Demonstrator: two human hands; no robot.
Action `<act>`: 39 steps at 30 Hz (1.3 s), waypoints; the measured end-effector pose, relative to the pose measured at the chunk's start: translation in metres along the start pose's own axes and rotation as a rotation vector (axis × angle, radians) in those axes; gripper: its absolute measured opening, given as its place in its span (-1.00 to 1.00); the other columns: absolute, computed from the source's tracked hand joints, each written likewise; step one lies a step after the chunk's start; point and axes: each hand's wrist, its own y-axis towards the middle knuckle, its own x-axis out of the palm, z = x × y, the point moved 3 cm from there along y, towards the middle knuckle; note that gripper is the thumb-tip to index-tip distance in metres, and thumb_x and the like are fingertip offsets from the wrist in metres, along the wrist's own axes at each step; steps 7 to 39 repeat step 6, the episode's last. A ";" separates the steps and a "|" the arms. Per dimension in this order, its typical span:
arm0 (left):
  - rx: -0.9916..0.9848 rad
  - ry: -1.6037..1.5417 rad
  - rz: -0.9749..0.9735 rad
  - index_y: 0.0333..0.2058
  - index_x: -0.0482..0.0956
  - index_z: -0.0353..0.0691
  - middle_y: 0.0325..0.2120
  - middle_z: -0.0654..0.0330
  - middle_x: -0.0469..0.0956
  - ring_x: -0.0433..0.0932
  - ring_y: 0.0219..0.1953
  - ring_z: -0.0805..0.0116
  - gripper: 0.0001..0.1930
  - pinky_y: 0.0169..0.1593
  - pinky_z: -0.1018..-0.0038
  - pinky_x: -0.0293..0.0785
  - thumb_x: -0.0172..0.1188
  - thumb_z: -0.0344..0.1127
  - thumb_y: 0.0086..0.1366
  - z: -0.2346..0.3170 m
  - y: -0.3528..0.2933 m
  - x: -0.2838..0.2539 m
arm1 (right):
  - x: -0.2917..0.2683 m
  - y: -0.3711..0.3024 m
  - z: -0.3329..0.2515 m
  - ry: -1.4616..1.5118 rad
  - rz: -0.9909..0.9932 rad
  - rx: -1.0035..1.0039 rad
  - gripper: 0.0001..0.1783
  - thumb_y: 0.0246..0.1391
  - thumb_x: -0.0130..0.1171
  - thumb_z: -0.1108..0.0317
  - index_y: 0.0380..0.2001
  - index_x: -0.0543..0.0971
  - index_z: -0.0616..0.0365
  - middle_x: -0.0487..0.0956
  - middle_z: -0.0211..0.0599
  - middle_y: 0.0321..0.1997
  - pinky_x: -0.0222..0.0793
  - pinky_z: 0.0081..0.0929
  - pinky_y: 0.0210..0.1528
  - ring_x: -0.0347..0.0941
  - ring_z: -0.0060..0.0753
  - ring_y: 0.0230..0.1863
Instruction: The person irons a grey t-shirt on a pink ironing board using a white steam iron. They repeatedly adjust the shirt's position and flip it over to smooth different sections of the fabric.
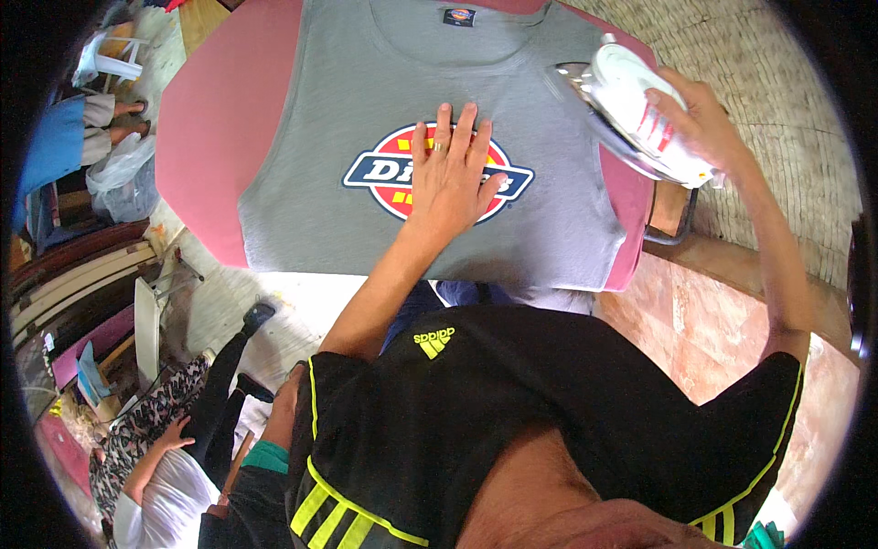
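A grey sleeveless shirt is spread over a pink-covered ironing board, its neckline at the far side. My left hand lies flat, fingers spread, on the printed red, blue and white logo at the shirt's middle. In my right hand is a white clothes iron, gripped by its handle. The iron is tilted at the right edge of the shirt, its metal soleplate partly showing; whether it touches the cloth I cannot tell. Blur softens the iron's outline.
A woven, straw-coloured surface lies right of the board, near the board's dark metal frame. To the left are a plastic bag, a white stool and stacked boards. Other people sit at the left and far left.
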 end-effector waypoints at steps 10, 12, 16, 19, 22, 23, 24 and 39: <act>0.020 0.054 -0.037 0.24 0.39 -0.19 0.39 0.02 0.10 -0.03 0.45 -0.13 -0.38 0.36 -0.14 -0.10 0.21 0.00 0.28 0.009 -0.017 0.019 | 0.049 0.046 -0.017 -0.045 -0.079 -0.173 -0.47 0.28 0.09 -0.03 0.06 0.50 0.21 0.65 0.06 -0.29 0.45 -0.29 -0.17 0.59 -0.08 -0.30; 0.020 0.054 -0.037 0.24 0.39 -0.19 0.39 0.02 0.10 -0.03 0.45 -0.13 -0.38 0.36 -0.14 -0.10 0.21 0.00 0.28 0.009 -0.017 0.019 | 0.049 0.046 -0.017 -0.045 -0.079 -0.173 -0.47 0.28 0.09 -0.03 0.06 0.50 0.21 0.65 0.06 -0.29 0.45 -0.29 -0.17 0.59 -0.08 -0.30; 0.020 0.054 -0.037 0.24 0.39 -0.19 0.39 0.02 0.10 -0.03 0.45 -0.13 -0.38 0.36 -0.14 -0.10 0.21 0.00 0.28 0.009 -0.017 0.019 | 0.049 0.046 -0.017 -0.045 -0.079 -0.173 -0.47 0.28 0.09 -0.03 0.06 0.50 0.21 0.65 0.06 -0.29 0.45 -0.29 -0.17 0.59 -0.08 -0.30; 0.020 0.054 -0.037 0.24 0.39 -0.19 0.39 0.02 0.10 -0.03 0.45 -0.13 -0.38 0.36 -0.14 -0.10 0.21 0.00 0.28 0.009 -0.017 0.019 | 0.049 0.046 -0.017 -0.045 -0.079 -0.173 -0.47 0.28 0.09 -0.03 0.06 0.50 0.21 0.65 0.06 -0.29 0.45 -0.29 -0.17 0.59 -0.08 -0.30; 0.020 0.054 -0.037 0.24 0.39 -0.19 0.39 0.02 0.10 -0.03 0.45 -0.13 -0.38 0.36 -0.14 -0.10 0.21 0.00 0.28 0.009 -0.017 0.019 | 0.049 0.046 -0.017 -0.045 -0.079 -0.173 -0.47 0.28 0.09 -0.03 0.06 0.50 0.21 0.65 0.06 -0.29 0.45 -0.29 -0.17 0.59 -0.08 -0.30; 0.020 0.054 -0.037 0.24 0.39 -0.19 0.39 0.02 0.10 -0.03 0.45 -0.13 -0.38 0.36 -0.14 -0.10 0.21 0.00 0.28 0.009 -0.017 0.019 | 0.049 0.046 -0.017 -0.045 -0.079 -0.173 -0.47 0.28 0.09 -0.03 0.06 0.50 0.21 0.65 0.06 -0.29 0.45 -0.29 -0.17 0.59 -0.08 -0.30; 0.020 0.054 -0.037 0.24 0.39 -0.19 0.39 0.02 0.10 -0.03 0.45 -0.13 -0.38 0.36 -0.14 -0.10 0.21 0.00 0.28 0.009 -0.017 0.019 | 0.049 0.046 -0.017 -0.045 -0.079 -0.173 -0.47 0.28 0.09 -0.03 0.06 0.50 0.21 0.65 0.06 -0.29 0.45 -0.29 -0.17 0.59 -0.08 -0.30; 0.020 0.054 -0.037 0.24 0.39 -0.19 0.39 0.02 0.10 -0.03 0.45 -0.13 -0.38 0.36 -0.14 -0.10 0.21 0.00 0.28 0.009 -0.017 0.019 | 0.049 0.046 -0.017 -0.045 -0.079 -0.173 -0.47 0.28 0.09 -0.03 0.06 0.50 0.21 0.65 0.06 -0.29 0.45 -0.29 -0.17 0.59 -0.08 -0.30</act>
